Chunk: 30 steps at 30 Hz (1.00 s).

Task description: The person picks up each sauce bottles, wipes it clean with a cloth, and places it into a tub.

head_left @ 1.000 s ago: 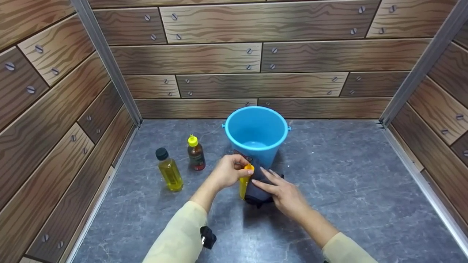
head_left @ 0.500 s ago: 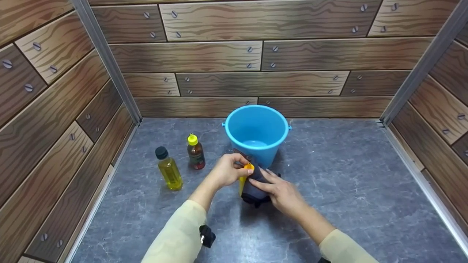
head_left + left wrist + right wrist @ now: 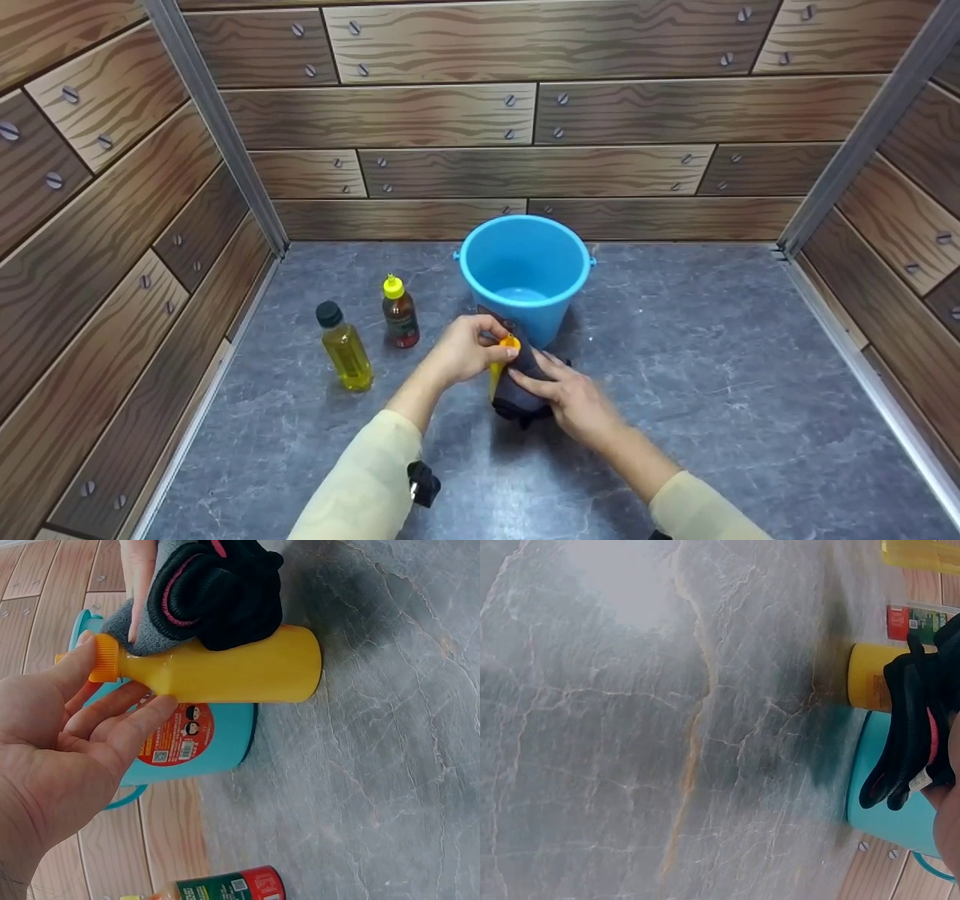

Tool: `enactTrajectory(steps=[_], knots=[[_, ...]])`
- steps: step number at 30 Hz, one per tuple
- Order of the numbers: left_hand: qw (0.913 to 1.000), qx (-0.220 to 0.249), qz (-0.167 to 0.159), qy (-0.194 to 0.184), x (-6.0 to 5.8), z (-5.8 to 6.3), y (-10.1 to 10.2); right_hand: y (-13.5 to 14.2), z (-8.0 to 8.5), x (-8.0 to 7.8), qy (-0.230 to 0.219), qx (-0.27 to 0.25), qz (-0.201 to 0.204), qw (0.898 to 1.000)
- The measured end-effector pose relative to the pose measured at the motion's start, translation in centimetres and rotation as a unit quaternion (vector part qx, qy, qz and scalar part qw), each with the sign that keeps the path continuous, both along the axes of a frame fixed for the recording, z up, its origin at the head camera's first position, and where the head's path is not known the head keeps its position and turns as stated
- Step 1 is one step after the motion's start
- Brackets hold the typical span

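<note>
A yellow squeeze bottle [image 3: 247,671] stands just in front of the blue bucket [image 3: 551,322]. My left hand [image 3: 466,349] pinches its orange screw cap [image 3: 106,658] between thumb and fingers. Against the bottle's right side lies a rolled grey and black knit cloth [image 3: 519,395] with pink trim; its exact kind is unclear. My right hand [image 3: 581,397] holds this cloth, fingers stretched over its top, thumb hidden. In the right wrist view, black folds [image 3: 911,727] of the cloth and a small white tag hang beside the bottle.
To the left stand a clear bottle of yellow liquid [image 3: 349,356] with a dark cap and a brown sauce bottle [image 3: 401,319] with a yellow tip. Wood-patterned walls [image 3: 450,120] enclose the grey marbled table [image 3: 712,390].
My right hand and the cloth have shifted a little left, covering more of the yellow bottle. The left hand stays at the cap.
</note>
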<state>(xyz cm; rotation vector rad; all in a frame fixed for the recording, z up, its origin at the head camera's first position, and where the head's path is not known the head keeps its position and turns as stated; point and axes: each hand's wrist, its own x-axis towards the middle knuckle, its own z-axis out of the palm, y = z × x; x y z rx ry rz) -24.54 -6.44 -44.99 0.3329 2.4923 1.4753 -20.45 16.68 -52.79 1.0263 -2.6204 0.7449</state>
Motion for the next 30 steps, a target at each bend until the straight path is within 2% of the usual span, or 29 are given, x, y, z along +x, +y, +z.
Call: enactTrajectory(steps=[10,30], knots=[[0.9999,0.013,-0.01,-0.004,0.1,-0.2,0.0,0.2,-0.7,0.2,-0.019,-0.012,0.004,1.0],[0.9999,0.014,-0.007,-0.007,-0.1,-0.2,-0.1,0.7,-1.9,0.2,-0.004,-0.015,0.003,1.0]])
